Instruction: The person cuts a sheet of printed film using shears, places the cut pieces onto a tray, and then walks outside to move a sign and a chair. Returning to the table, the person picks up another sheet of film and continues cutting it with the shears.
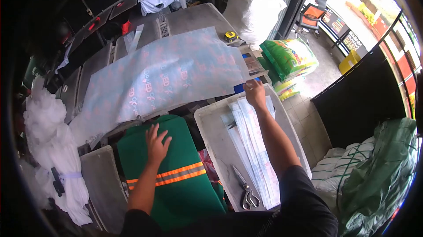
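My left hand [157, 143] is over a folded green garment [176, 197] with an orange and silver reflective band [176, 175]. Its fingers are spread and hold nothing. Farther forward, my right hand [254, 92] is closed at the far edge of a light grey board [209, 138], its fingers around a blue item [239, 88] that shows on both sides of them. Most of that item is hidden by the hand. Below my right forearm, long folded strips of pale printed plastic [252, 149] lie on the board, with metal scissors [247, 193] beside them.
A translucent printed plastic sheet [167, 74] covers much of the table ahead. A yellow tape measure [231, 36] sits near its far right corner. White sacks [255, 8] and a green printed bag [288, 56] stand beyond. White bundled plastic [57, 149] hangs at left; wrapped bales [374, 171] are at right.
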`<state>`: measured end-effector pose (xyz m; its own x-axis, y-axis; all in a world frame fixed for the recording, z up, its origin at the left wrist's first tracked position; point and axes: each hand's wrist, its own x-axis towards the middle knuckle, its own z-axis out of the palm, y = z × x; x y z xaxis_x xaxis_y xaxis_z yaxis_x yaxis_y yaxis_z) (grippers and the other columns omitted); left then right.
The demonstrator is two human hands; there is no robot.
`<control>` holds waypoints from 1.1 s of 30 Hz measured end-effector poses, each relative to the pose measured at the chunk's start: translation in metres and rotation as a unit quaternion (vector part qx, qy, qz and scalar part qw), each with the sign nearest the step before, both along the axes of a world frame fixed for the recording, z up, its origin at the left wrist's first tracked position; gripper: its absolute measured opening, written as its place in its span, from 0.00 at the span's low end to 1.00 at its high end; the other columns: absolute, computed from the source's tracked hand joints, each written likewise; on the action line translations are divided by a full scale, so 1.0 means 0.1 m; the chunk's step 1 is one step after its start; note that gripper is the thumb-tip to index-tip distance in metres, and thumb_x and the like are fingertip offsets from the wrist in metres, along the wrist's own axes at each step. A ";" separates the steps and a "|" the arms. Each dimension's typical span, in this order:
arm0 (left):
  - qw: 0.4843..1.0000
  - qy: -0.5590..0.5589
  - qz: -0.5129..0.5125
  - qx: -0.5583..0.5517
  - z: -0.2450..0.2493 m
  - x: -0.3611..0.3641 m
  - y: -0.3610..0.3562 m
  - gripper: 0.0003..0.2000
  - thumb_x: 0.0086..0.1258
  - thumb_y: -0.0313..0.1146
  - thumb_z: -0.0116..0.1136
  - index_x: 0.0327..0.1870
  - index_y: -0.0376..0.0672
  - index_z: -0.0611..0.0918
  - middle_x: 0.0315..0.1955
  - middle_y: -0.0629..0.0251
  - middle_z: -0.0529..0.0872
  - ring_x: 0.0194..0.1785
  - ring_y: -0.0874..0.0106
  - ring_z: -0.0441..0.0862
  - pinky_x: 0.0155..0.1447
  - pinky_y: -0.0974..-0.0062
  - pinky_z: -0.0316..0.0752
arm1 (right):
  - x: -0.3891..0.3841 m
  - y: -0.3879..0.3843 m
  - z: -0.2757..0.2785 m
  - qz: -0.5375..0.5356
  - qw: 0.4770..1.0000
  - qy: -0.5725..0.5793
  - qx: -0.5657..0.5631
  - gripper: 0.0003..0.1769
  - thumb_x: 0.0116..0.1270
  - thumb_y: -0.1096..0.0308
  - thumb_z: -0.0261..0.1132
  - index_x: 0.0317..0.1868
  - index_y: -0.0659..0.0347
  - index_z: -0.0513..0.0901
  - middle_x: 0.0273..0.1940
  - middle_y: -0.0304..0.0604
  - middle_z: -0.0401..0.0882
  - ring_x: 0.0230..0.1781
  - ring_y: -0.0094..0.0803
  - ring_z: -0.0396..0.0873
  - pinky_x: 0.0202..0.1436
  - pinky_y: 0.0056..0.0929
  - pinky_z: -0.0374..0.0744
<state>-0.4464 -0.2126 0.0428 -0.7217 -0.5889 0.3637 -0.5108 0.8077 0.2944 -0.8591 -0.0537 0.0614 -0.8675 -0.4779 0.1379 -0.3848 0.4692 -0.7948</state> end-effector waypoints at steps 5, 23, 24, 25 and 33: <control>0.964 0.004 0.138 0.229 -0.14 0.55 0.49 0.17 0.64 0.33 0.64 0.54 0.40 0.82 0.61 0.53 0.76 0.66 0.54 0.71 0.70 0.60 0.65 | -0.09 -0.56 -0.09 -0.006 0.990 0.117 0.078 0.26 0.59 0.55 0.72 0.50 0.65 0.79 0.50 0.59 0.78 0.52 0.54 0.78 0.55 0.45 0.78; 0.891 0.208 0.115 0.386 0.05 0.34 0.84 0.14 0.71 0.33 0.59 0.52 0.34 0.80 0.51 0.54 0.83 0.56 0.61 0.81 0.59 0.67 0.75 | 0.42 -1.34 1.32 0.018 0.938 -0.133 -0.320 0.24 0.58 0.72 0.68 0.55 0.67 0.74 0.36 0.52 0.83 0.36 0.41 0.84 0.43 0.33 0.82; 0.849 0.265 0.097 0.446 0.20 0.18 0.76 0.19 0.74 0.39 0.55 0.57 0.33 0.77 0.54 0.52 0.81 0.58 0.59 0.79 0.61 0.64 0.73 | 0.57 -1.31 1.65 0.047 0.877 -0.216 -0.426 0.24 0.60 0.75 0.67 0.57 0.68 0.72 0.35 0.48 0.82 0.35 0.35 0.83 0.41 0.30 0.83; 0.799 0.319 0.078 0.504 0.34 0.04 0.69 0.25 0.76 0.45 0.51 0.62 0.32 0.74 0.57 0.50 0.79 0.59 0.57 0.78 0.64 0.61 0.71 | 0.71 -1.16 1.99 0.075 0.849 -0.223 -0.473 0.25 0.61 0.77 0.65 0.59 0.66 0.70 0.35 0.45 0.80 0.35 0.31 0.82 0.41 0.28 0.83; 0.398 0.553 -0.002 0.732 1.16 -0.43 0.40 0.50 0.66 0.74 0.37 0.78 0.42 0.46 0.74 0.46 0.57 0.75 0.48 0.56 0.76 0.46 0.50 | 1.45 1.14 2.80 0.078 0.739 -0.270 -0.612 0.31 0.65 0.77 0.65 0.66 0.61 0.64 0.40 0.38 0.73 0.43 0.29 0.77 0.50 0.38 0.85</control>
<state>-0.4889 -0.1729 0.1593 -0.5986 -0.7539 -0.2707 0.5857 -0.6424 0.4941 -0.7137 0.0600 0.3416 -0.9014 -0.3825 0.2027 0.1709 -0.7446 -0.6453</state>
